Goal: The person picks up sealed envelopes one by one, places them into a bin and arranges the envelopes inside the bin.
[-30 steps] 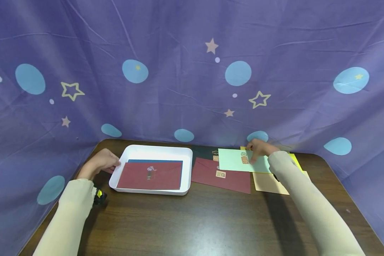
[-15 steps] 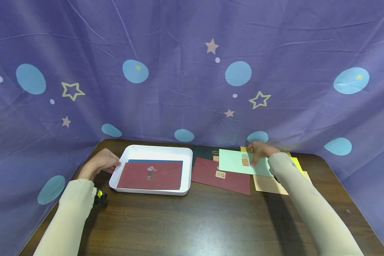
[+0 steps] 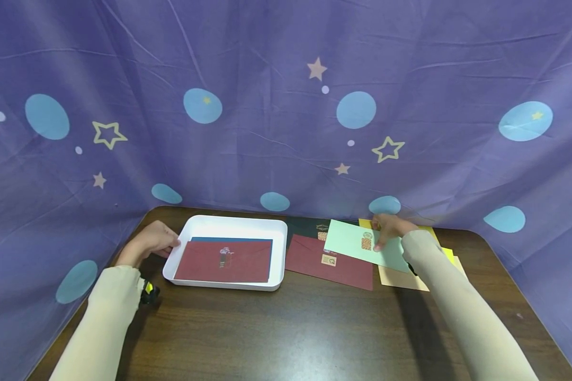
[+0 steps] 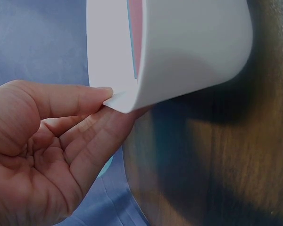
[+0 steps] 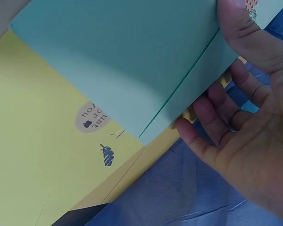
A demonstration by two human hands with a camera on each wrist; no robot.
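Observation:
A mint-green envelope [image 3: 345, 241] with a patterned stamp lies aslant over other envelopes. My right hand [image 3: 390, 226] pinches it at its far edge, thumb on top and fingers below, as the right wrist view shows. Below it, a yellow envelope [image 5: 52, 122] bears a round sticker and a feather print. At the left, my left hand [image 3: 151, 242] pinches the rim of a white tray [image 4: 193, 56] between thumb and fingers. Inside the tray, a dark red envelope [image 3: 195, 263] covers most of a blue envelope [image 3: 209, 239].
Another dark red envelope [image 3: 343, 272] lies right of the tray, with a dark green envelope [image 3: 299, 226] behind it. A tan envelope [image 3: 402, 279] sticks out under the right forearm. All rest on a brown wooden table [image 3: 267, 333], before a purple patterned curtain [image 3: 267, 159].
My right hand has turned the mint-green envelope clockwise and shifted it slightly right, its right end coming nearer the front. The left hand and tray stay put.

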